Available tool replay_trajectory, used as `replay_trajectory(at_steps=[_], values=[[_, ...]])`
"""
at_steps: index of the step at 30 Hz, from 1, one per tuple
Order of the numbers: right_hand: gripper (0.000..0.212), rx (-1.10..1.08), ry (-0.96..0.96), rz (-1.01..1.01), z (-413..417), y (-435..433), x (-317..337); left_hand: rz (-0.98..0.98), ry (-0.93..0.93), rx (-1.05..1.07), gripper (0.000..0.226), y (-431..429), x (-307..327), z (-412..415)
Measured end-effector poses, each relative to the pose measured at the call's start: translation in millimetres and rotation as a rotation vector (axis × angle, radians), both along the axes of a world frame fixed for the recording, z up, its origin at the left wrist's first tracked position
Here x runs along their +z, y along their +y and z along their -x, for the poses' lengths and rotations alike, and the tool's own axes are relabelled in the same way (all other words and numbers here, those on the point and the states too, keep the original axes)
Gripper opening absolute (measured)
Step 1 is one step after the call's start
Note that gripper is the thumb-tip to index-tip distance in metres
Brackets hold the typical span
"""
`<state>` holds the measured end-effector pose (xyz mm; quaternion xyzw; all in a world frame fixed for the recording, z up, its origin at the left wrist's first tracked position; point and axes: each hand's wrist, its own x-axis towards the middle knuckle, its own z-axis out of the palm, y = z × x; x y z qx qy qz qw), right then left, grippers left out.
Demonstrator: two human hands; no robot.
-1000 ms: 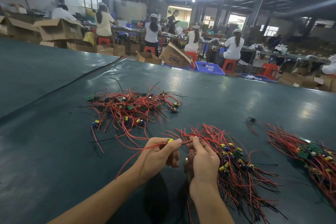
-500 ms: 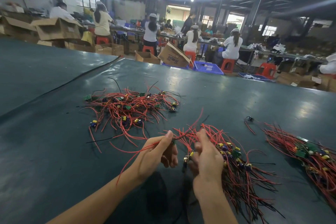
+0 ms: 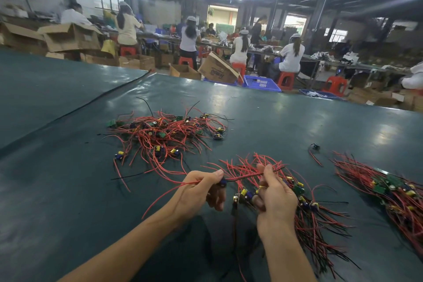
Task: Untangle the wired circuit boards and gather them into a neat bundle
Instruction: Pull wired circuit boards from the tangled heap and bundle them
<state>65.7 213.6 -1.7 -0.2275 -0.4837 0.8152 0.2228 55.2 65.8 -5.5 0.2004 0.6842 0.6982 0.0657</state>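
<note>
My left hand (image 3: 201, 192) pinches one small wired circuit board (image 3: 223, 182) between thumb and forefinger; its red wire trails down to the left. My right hand (image 3: 273, 192) holds a gathered bundle of boards (image 3: 304, 208) with red and black wires and pinches a red-black wire that runs across to the left hand. A tangled heap of boards (image 3: 164, 135) lies beyond my left hand. Another laid-out bundle (image 3: 393, 190) sits at the right.
All lies on a wide dark green table (image 3: 68, 190) with a seam (image 3: 75, 110) at the left. A single stray board (image 3: 315, 147) lies between the bundles. Beyond the far edge are cardboard boxes (image 3: 217, 68), blue crates (image 3: 261, 81), red stools and seated workers.
My hands have drawn apart, and a wire now stretches between them. The board in my left hand has come further away from the bundle in my right.
</note>
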Motion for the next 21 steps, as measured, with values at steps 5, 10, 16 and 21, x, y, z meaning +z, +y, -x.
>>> replay_trajectory(at_steps=[5,10,16,21], values=[[0.025,0.063,0.027,0.012,-3.7,-3.5,0.1,-0.036,-0.077,-0.032,0.044,-1.5,-7.0,-0.6],[0.068,0.435,0.026,-0.398,-14.6,-39.7,-7.6,-0.141,-0.219,-0.132,0.037,-4.7,-5.1,1.9],[0.063,0.450,0.077,-0.790,-23.4,-43.5,-8.6,-0.020,-0.288,-0.079,0.058,-15.4,-5.7,11.4],[0.059,0.269,-0.159,-0.138,-10.3,-34.8,-9.3,0.075,-0.134,0.109,0.063,-22.9,-7.4,18.9]])
